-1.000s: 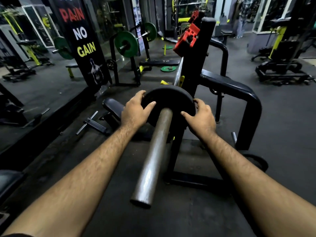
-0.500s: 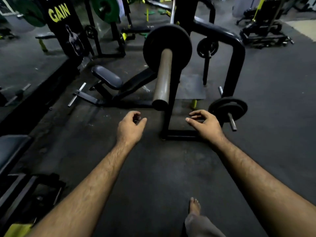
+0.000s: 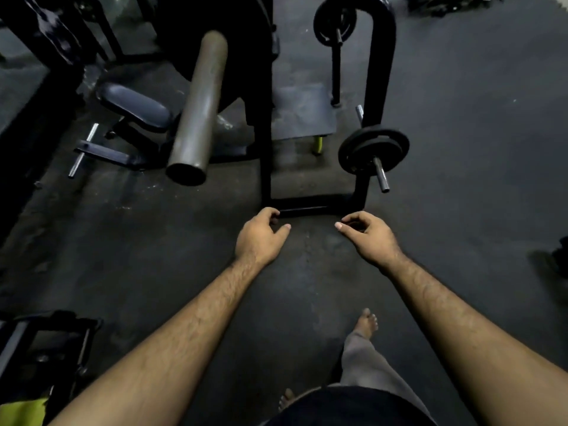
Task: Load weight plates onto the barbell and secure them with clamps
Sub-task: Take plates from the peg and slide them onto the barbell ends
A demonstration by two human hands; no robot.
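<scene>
Rack frame [image 3: 379,56] is the biggest thing ahead; its base crossbar [image 3: 310,207] sits on the floor just beyond both hands. Trip risk if the bare foot [image 3: 365,324] steps forward without looking.

Loaded plate [image 3: 221,47] is already on the barbell sleeve [image 3: 199,103], pushed to the inner end. No clamp visible on the sleeve or anywhere in frame. Main risk, as I read it: nothing locks that plate, so a tilt or knock on the bar lets it slide outward along the bare sleeve and drop off the open end toward the feet.

Spare plates [image 3: 373,147] sit stacked on the rack's storage peg [image 3: 381,176], right of the sleeve, near the right hand. Probably the next pickup. Risk there: pulling one off the peg one-handed at low reach, grip slips, plate lands by the bare toes. Dim light doesn't help with judging the peg end.

Left hand [image 3: 259,238] and right hand [image 3: 368,235] are both empty, fingers loosely curled, low over the floor, touching nothing.

Load looks partly done; securing not started.
</scene>
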